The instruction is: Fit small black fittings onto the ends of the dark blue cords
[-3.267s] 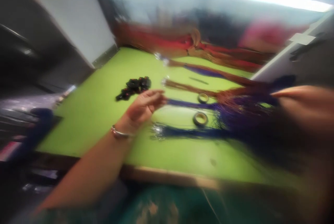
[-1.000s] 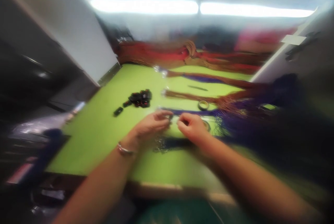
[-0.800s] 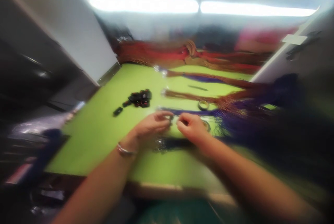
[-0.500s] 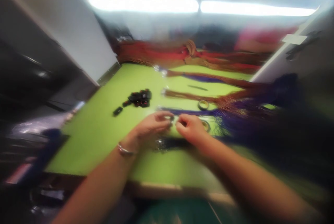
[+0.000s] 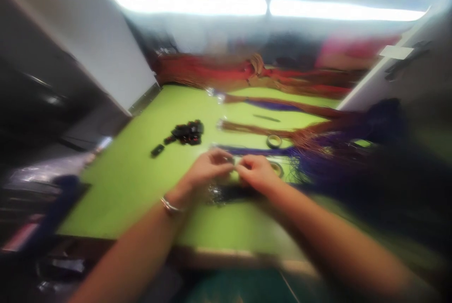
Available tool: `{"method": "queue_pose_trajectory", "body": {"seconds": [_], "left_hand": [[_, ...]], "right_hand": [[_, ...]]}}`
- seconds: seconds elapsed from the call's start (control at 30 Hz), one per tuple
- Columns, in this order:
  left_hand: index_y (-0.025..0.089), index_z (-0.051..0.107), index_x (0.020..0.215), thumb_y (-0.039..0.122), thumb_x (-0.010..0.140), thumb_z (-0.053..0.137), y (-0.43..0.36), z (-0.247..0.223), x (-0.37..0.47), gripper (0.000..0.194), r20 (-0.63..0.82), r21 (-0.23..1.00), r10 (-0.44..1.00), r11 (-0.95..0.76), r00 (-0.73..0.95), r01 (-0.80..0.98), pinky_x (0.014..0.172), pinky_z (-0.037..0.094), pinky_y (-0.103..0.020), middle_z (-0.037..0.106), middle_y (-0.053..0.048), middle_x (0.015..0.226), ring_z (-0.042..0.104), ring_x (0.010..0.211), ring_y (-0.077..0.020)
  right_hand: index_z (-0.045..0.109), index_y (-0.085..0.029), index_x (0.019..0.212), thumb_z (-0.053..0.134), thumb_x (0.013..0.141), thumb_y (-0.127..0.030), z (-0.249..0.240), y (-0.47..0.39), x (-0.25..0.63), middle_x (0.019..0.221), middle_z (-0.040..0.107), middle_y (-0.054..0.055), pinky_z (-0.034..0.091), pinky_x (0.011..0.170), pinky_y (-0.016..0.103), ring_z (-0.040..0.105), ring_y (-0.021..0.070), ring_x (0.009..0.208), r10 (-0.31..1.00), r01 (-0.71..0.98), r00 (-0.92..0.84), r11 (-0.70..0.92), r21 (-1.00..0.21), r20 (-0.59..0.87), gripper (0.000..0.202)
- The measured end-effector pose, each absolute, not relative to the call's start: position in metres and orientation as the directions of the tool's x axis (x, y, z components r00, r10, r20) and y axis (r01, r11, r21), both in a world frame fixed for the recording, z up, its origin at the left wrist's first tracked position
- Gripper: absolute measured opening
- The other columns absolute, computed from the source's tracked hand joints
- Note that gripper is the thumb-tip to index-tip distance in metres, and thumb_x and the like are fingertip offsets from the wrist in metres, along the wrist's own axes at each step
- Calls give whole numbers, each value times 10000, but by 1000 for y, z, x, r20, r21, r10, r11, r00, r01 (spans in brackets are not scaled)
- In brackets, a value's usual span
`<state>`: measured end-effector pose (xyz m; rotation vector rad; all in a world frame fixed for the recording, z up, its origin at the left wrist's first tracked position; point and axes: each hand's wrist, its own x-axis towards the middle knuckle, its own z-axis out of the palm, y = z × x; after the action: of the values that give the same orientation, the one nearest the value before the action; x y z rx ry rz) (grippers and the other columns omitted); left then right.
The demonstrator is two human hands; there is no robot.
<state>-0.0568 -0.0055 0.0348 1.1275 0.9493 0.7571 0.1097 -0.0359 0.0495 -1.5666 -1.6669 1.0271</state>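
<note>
The green desk (image 5: 141,185) fills the middle of the view, below two bright tube lights (image 5: 192,3). Along its far edge runs a long mass of red and brown wires (image 5: 208,68). A dark blue tangle (image 5: 339,161) spreads over the right side. Four thinner bundles lie across the desk, far to near: a brown and blue one (image 5: 300,107), a brown one (image 5: 254,127), a purple one (image 5: 254,151) and a dark blue one (image 5: 233,193), partly covered by the right hand and arm.

The left hand (image 5: 210,168) and right hand (image 5: 259,171) meet over the desk, between the two nearest bundles, their fingertips almost touching. Beyond the left hand sits a pile of black parts (image 5: 187,132) with red spots. One tape roll (image 5: 274,146) lies just beyond the right hand; another (image 5: 281,169) is half hidden behind it. A bracelet (image 5: 170,206) circles the left wrist. A thin dark stick (image 5: 266,118) lies between the two brown bundles, and a lone black part (image 5: 157,150) rests beside the pile.

Smallest is the dark piece (image 5: 230,159) at the left fingertips — pinched between thumb and fingers. The right thumb and forefinger press together — too blurred to tell on what.
</note>
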Motion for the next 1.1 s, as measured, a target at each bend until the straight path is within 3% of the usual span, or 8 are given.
{"method": "queue_pose_trajectory", "body": {"seconds": [0.1, 0.27, 0.43, 0.63, 0.73, 0.87, 1.1], "left_hand": [[140, 592, 932, 306, 638, 766, -5, 35, -58, 380, -251, 957, 876, 288, 411, -28, 544, 480, -237, 604, -3, 674, 572, 565, -99], [134, 586, 901, 305, 610, 782, -2, 28, -57, 390, -199, 971, 863, 238, 464, -27, 526, 479, -242, 615, -5, 661, 577, 545, -107], [136, 581, 877, 311, 632, 765, -1, 22, -56, 353, -164, 984, 851, 179, 500, 17, 522, 477, -236, 608, 3, 626, 578, 532, -107], [139, 606, 942, 312, 671, 726, 1, 34, -73, 343, -229, 973, 785, 189, 575, 129, 513, 473, -242, 624, -19, 654, 592, 544, -122], [141, 622, 942, 325, 660, 728, 3, 35, -79, 353, -286, 957, 692, 163, 663, 242, 486, 472, -241, 624, -23, 635, 599, 526, -135], [141, 620, 952, 353, 655, 727, 3, 30, -79, 380, -319, 945, 613, 152, 723, 288, 466, 482, -247, 625, -23, 608, 607, 510, -151], [168, 658, 1020, 320, 649, 727, 1, 40, -78, 407, -277, 953, 674, 99, 685, 288, 426, 443, -218, 641, -9, 622, 564, 447, -114]], "right_hand": [[561, -160, 573, 503, 680, -172, 56, -37, 111, 506, 582, -19, 388, 453, 182, 507, 79, 425, 982, 409, -82, -125, -904, -173, 122], [537, -164, 556, 501, 652, -179, 47, -37, 109, 462, 514, -44, 354, 411, 177, 477, 75, 392, 989, 450, -80, -77, -890, -126, 103], [542, -157, 525, 513, 651, -174, 38, -38, 107, 489, 519, -33, 305, 461, 195, 439, 75, 473, 998, 631, -69, 41, -774, -4, 130], [661, -164, 674, 515, 721, -180, 61, -17, 123, 634, 643, 3, 383, 572, 208, 525, 104, 587, 978, 694, -207, 123, -709, -33, 155], [690, -184, 729, 536, 725, -163, 66, 11, 132, 795, 690, 40, 399, 670, 230, 575, 142, 735, 979, 825, -199, 191, -531, 43, 155], [693, -186, 728, 589, 712, -198, 55, 39, 134, 794, 686, 54, 377, 625, 230, 563, 143, 699, 983, 929, -177, 152, -338, -45, 105], [698, -176, 693, 595, 719, -211, 43, 50, 138, 723, 675, 38, 366, 623, 228, 546, 132, 658, 978, 914, -206, 183, -362, -26, 112]]}}
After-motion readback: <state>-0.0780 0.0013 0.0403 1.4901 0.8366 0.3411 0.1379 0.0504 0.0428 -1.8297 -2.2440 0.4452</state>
